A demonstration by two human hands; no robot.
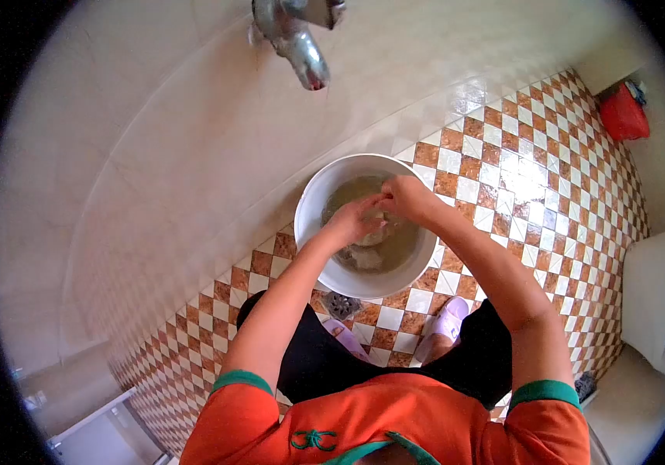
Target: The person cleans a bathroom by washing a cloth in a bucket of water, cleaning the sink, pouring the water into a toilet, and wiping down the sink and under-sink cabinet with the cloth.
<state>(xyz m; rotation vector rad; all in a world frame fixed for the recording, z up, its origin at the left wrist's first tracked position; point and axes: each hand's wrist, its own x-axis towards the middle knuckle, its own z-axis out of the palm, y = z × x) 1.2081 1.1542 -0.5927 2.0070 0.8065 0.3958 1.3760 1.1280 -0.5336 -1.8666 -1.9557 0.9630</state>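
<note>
A round white bucket [313, 252] stands on the tiled floor in front of me, with cloudy greyish water [390, 260] inside. Over the water my left hand [354, 220] and my right hand [408, 198] meet at the fingertips. The right fingers are curled and closed, knuckles up. My left fingers are bent in toward the right ones; what lies between them is hidden. Just below the hands a pale patch [369, 256] shows in the water; whether it is cloth or foam I cannot tell.
A metal tap [301, 58] juts from the wall above the bucket. A floor drain [341, 305] lies close to the bucket's near side, by my lilac slippers [447, 319]. At the right are a white toilet [658, 298] and a red bag-like item [623, 115]. The checkered tiles look wet.
</note>
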